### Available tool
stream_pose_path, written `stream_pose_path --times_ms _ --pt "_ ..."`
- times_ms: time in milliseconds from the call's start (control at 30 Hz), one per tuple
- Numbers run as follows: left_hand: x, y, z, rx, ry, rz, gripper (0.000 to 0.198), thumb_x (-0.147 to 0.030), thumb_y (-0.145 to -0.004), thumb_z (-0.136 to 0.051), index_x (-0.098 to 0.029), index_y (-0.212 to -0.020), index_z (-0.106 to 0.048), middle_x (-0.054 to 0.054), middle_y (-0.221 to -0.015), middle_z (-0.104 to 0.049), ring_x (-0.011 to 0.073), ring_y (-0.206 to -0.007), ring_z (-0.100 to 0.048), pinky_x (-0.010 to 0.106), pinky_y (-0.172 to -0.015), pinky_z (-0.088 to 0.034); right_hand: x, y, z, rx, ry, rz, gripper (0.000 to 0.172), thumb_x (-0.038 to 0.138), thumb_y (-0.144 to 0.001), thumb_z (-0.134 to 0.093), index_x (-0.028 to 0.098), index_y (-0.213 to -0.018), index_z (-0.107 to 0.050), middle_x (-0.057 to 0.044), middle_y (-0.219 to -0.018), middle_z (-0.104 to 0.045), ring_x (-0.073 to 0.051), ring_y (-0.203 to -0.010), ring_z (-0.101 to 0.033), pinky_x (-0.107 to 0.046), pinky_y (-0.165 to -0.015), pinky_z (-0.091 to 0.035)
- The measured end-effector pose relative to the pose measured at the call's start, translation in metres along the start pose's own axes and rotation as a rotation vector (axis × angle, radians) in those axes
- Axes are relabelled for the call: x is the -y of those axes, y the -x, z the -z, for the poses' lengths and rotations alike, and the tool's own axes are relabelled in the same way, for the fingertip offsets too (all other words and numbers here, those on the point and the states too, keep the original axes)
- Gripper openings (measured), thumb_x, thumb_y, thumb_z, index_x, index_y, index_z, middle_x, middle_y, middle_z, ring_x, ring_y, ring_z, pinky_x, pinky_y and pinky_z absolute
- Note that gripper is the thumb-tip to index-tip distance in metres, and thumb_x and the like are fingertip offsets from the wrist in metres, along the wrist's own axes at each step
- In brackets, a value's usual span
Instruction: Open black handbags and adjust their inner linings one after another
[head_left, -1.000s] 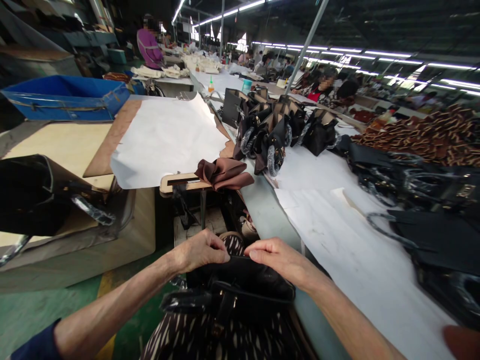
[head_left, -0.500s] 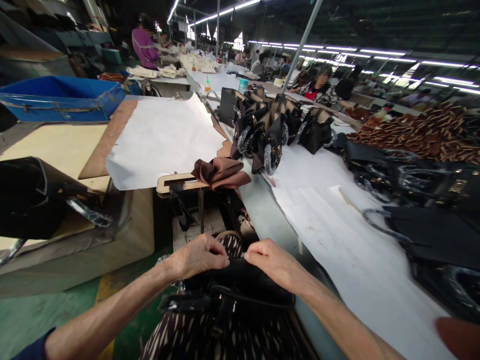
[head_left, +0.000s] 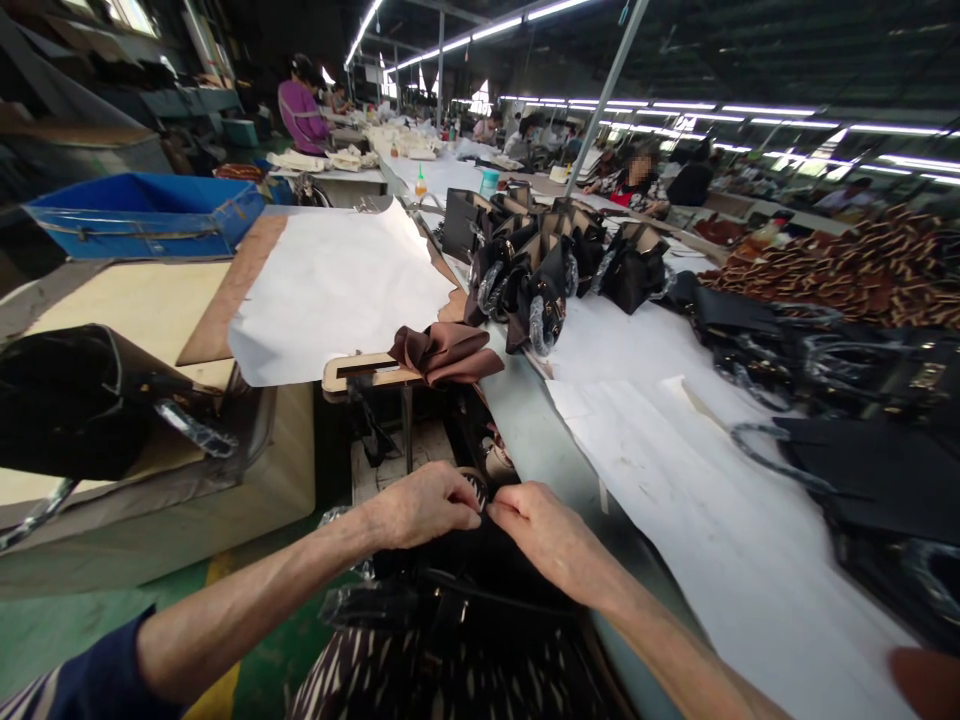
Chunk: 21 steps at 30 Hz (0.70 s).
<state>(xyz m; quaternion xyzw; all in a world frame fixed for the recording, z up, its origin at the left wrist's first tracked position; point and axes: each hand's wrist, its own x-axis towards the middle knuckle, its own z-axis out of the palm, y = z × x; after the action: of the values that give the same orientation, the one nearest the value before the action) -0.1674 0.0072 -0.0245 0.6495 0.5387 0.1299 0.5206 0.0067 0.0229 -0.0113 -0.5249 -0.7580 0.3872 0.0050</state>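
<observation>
A black handbag (head_left: pixel 480 585) lies across my lap, its opening towards me. Its plastic-wrapped handle (head_left: pixel 371 606) sticks out on the left. Along the bag's far rim, my left hand (head_left: pixel 427 508) is closed in a pinch. My right hand (head_left: pixel 551 535) pinches the same rim just to the right, the fingertips of both hands almost meeting. What exactly lies between the fingertips is too small to make out. Beyond my hands stands a slotted wooden-topped post (head_left: pixel 349 375), with brown lining cloth (head_left: pixel 448 355) bunched on its right end.
Several black handbags (head_left: pixel 551 265) stand on the bench ahead; more bags (head_left: pixel 840 450) lie at right beside stacked brown pieces (head_left: pixel 847 260). Left are a blue bin (head_left: pixel 142 240) and another black bag (head_left: pixel 67 400). White sheets (head_left: pixel 337 280) cover surfaces. A person in purple (head_left: pixel 301 115) is farther off.
My left hand has moved right along the bag's rim, closing the gap to my right hand. The right hand stays about where it was. The view has shifted slightly.
</observation>
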Motion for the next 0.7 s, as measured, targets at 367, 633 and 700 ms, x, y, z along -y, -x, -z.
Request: stream_pose_path --times_ms 367,633,700 --pt "0.003 -0.008 -0.007 -0.017 0.057 0.006 0.023 -0.029 -0.070 -0.051 -0.013 -0.069 -0.067 -0.004 -0.056 -0.045 0.0097 -0.054 -0.037 0.021 -0.047 -0.025 -0.006 -0.004 0.001 0.016 -0.066 -0.011 0.030 0.029 -0.081 -0.043 0.016 -0.054 -0.048 0.003 -0.053 -0.041 -0.009 -0.053 -0.035 -0.023 -0.049 -0.022" --pt "0.003 -0.006 -0.006 -0.076 0.000 -0.008 0.021 -0.027 -0.070 -0.049 -0.014 -0.064 -0.065 -0.004 -0.057 -0.048 0.0110 -0.059 -0.043 0.020 -0.051 -0.028 -0.037 -0.005 0.016 0.142 -0.489 -0.015 0.033 0.039 -0.084 -0.041 0.015 -0.083 -0.063 -0.003 -0.079 -0.062 -0.016 -0.077 -0.054 -0.025 -0.068 -0.039" --pt "0.003 -0.006 -0.007 -0.088 -0.004 -0.014 0.021 -0.026 -0.071 -0.048 -0.014 -0.064 -0.064 -0.004 -0.057 -0.049 0.0111 -0.060 -0.044 0.020 -0.052 -0.028 -0.038 -0.001 0.019 0.137 -0.448 -0.020 0.033 0.041 -0.083 -0.043 0.016 -0.085 -0.064 -0.003 -0.081 -0.063 -0.017 -0.079 -0.055 -0.026 -0.069 -0.039"
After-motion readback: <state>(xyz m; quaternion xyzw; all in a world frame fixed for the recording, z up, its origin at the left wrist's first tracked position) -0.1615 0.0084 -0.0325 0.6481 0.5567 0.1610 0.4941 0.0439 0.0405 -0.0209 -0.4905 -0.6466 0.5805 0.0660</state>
